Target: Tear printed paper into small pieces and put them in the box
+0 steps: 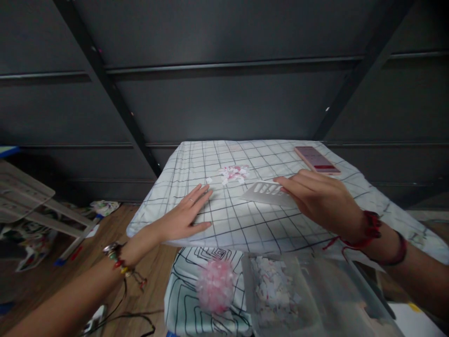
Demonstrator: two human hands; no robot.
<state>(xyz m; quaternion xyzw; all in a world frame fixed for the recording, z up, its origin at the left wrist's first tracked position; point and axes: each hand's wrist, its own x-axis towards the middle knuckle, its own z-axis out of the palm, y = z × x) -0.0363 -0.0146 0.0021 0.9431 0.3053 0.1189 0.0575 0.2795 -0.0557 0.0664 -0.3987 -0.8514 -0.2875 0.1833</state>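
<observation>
My right hand (312, 194) grips a light grey flat scraper (268, 193) with a row of slots along its upper edge. Its straight lower edge is close to or on the checked tablecloth (224, 220); I cannot tell if it touches. My left hand (187, 213) lies flat on the cloth with fingers spread, holding nothing. Just beyond both hands is a small pile of white and pink paper scraps (234, 173). One loose white scrap (209, 180) lies left of the pile, near my left fingertips.
A phone (316, 160) lies at the table's far right. Below the front edge, a clear plastic box (308, 295) contains paper bits (275, 285). Beside it a pink fluffy ball (216, 285) rests on patterned cloth (182, 290). A dark panelled wall (224, 103) stands behind the table.
</observation>
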